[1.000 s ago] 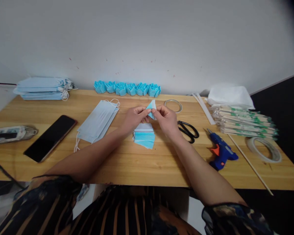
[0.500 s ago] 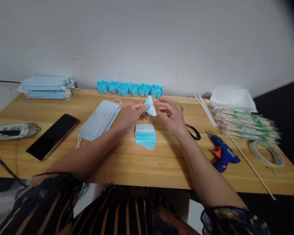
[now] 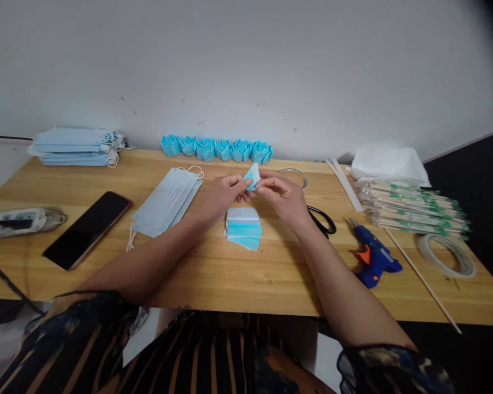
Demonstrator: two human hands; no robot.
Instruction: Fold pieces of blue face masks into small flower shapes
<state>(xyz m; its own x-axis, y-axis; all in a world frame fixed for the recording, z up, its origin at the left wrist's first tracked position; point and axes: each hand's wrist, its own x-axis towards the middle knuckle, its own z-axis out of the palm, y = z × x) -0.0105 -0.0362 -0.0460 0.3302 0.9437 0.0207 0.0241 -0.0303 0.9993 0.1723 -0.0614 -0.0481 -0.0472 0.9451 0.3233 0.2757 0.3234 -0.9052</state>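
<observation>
A small folded piece of blue and white mask fabric (image 3: pixel 252 174) is held up between my hands, above the table's middle. My left hand (image 3: pixel 229 191) pinches its left side between thumb and fingers. On its right edge, my right hand (image 3: pixel 282 196) is closed, thumb and fingertips pinching the lower corner. Just below lies a fanned stack of cut blue and white fabric pieces (image 3: pixel 244 230). Behind my hands stands a row of several blue fabric roses (image 3: pixel 217 149) along the wall. Scissors with black handles (image 3: pixel 322 220) lie partly hidden beside my right hand.
On the left are face masks (image 3: pixel 168 200), a mask stack (image 3: pixel 76 146), a phone (image 3: pixel 88 230) and a power strip (image 3: pixel 22 221). At right lie a blue glue gun (image 3: pixel 373 254), a tape roll (image 3: pixel 447 256), wrapped sticks (image 3: pixel 414 210), glue sticks (image 3: pixel 345 185) and a thin rod (image 3: pixel 423 282).
My right hand has moved left and closed on the fabric piece's right edge; before, its fingers were apart from it. The piece is now folded over more narrowly.
</observation>
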